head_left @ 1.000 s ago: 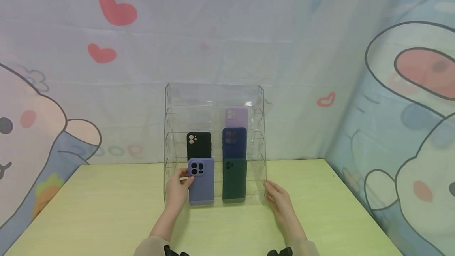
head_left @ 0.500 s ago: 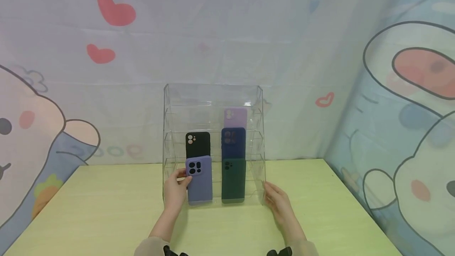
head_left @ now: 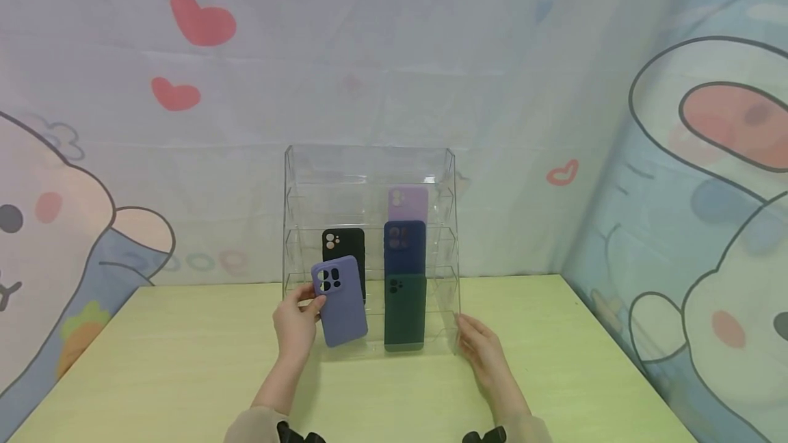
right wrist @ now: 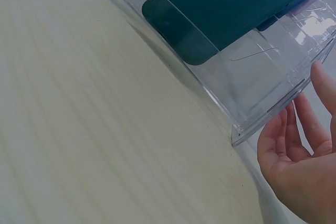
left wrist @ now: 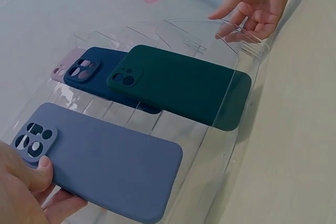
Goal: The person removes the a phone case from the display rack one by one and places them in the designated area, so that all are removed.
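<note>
My left hand pinches a lavender-blue phone case by its camera end, thumb on the outer face. The case leans to the left in front of the clear tiered display rack. Behind it, partly covered, a black phone case stands in the rack. To the right, a dark green case is in the lowest tier, with a navy case and a pale purple case in the tiers above. My right hand holds the rack's right side near its lower front corner.
The rack stands on a pale yellow-green table. Behind the table hangs a cloth backdrop with hearts and cartoon animals; it continues along the right side.
My left hand has lifted the lavender-blue phone case out of the lowest tier and moved it left, tilting its top leftward. My right hand stays at the rack's side.
</note>
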Motion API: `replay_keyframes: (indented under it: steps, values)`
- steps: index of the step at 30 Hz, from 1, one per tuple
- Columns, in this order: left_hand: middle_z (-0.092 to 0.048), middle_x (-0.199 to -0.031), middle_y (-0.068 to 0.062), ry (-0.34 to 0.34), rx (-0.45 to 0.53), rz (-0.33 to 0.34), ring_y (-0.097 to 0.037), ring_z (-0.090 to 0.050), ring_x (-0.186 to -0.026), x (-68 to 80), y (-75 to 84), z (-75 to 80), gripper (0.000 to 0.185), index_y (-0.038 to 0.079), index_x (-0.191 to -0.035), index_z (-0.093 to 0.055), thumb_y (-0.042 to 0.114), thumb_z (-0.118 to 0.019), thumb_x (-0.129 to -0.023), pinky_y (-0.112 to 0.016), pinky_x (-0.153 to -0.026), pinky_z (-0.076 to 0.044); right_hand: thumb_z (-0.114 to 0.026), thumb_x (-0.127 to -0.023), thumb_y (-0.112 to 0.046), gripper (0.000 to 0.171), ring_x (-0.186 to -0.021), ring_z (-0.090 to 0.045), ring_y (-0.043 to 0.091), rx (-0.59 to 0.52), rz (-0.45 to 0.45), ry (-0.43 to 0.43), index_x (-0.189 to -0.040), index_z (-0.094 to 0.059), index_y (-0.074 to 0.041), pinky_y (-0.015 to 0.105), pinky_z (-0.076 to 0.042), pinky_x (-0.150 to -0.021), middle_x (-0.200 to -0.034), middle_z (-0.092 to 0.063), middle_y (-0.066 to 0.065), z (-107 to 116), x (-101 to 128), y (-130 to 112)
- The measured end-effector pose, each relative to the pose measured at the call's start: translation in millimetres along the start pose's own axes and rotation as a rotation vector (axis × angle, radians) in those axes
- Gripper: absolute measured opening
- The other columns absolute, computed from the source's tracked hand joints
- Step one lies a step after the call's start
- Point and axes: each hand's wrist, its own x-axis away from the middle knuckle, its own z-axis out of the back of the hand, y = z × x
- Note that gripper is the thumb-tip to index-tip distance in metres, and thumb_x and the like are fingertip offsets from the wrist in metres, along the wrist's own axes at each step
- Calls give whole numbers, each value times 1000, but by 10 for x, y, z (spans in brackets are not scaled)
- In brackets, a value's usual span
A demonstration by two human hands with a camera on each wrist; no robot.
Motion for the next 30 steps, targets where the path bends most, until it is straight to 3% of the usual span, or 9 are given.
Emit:
replay_keyframes:
  steps: [6,11,25,30]
  values:
    - [-63,-108,-26,-33,62,30,-22,-69,-80,52,95,8,28,-9,-116,-62,-1,-65,-89,-25,-70,-59,-56,-98,-23,55,-116,-49,21,-10,2,-5,-139,-39,9,19,-47,-91,-135,-48,17,11,0,-12]
    - [-62,-107,-26,-118,70,33,-21,-70,-76,144,139,-36,29,-11,-117,-61,-1,-64,-90,-26,-68,-59,-55,-98,-23,55,-115,-48,21,11,4,-17,-139,-39,9,18,-47,-90,-136,-46,18,20,7,-14]
    - [-63,-99,-22,-336,138,102,-13,-64,-67,406,78,-323,31,-16,-116,-59,-1,-64,-89,-32,-64,-60,-55,-98,-22,53,-109,-51,17,19,-15,-44,-137,-40,10,18,-48,-89,-134,-47,15,48,17,-54]
    - [-64,-94,-19,-411,142,121,-12,-65,-65,487,37,-422,29,-17,-114,-60,-2,-64,-89,-32,-62,-60,-58,-96,-21,52,-106,-54,18,-11,-34,-23,-135,-43,10,21,-49,-89,-123,-56,11,36,9,-81]
